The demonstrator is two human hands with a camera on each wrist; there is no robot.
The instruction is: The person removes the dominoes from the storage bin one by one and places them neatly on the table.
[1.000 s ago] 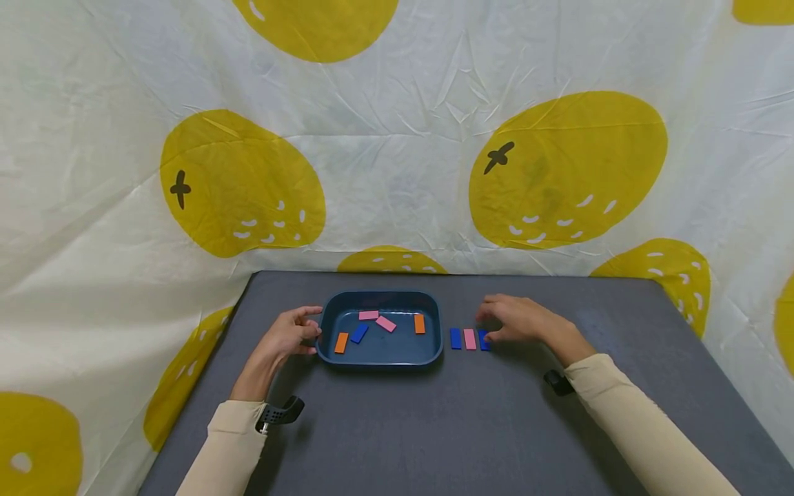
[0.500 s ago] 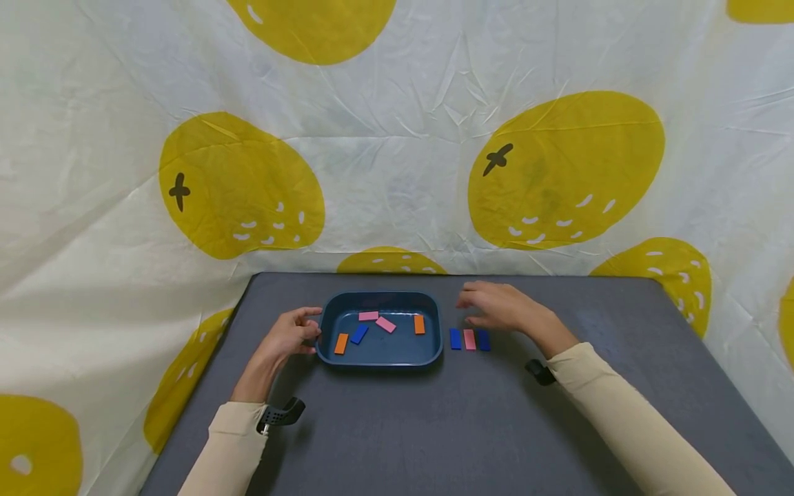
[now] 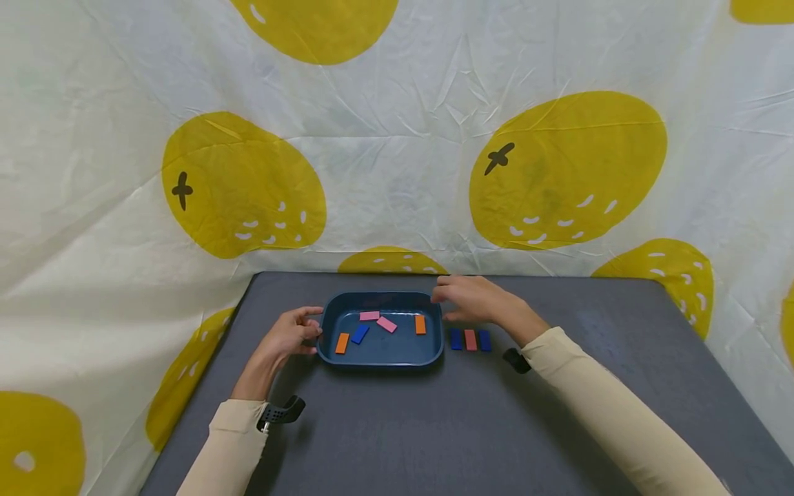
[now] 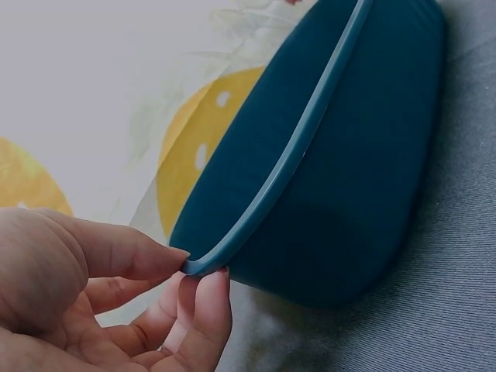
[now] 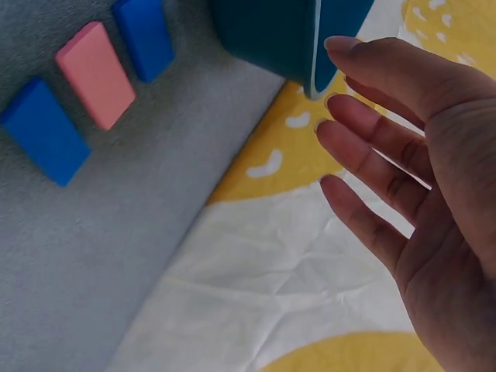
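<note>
A dark blue tray (image 3: 380,363) holds several flat rectangular blocks: an orange block (image 3: 342,343) at its left, a blue block (image 3: 360,334), two pink ones in the middle and another orange block (image 3: 420,324) at the right. My left hand (image 4: 132,302) pinches the tray's left rim between thumb and fingers. My right hand (image 3: 474,301) hovers at the tray's right rim, fingers loosely bent and holding nothing in the right wrist view. Below it on the table lie a blue block (image 5: 143,39), a pink block (image 5: 96,75) and a second blue block (image 5: 46,130), side by side and slightly apart.
The grey table (image 3: 397,427) extends around the tray and toward the front. Behind it hangs a white curtain (image 3: 397,172) printed with yellow fruit. Dark straps circle both wrists.
My right hand has moved left, from over the rightmost blue block to the tray's right rim, uncovering that block. The left hand and the tray have stayed put.
</note>
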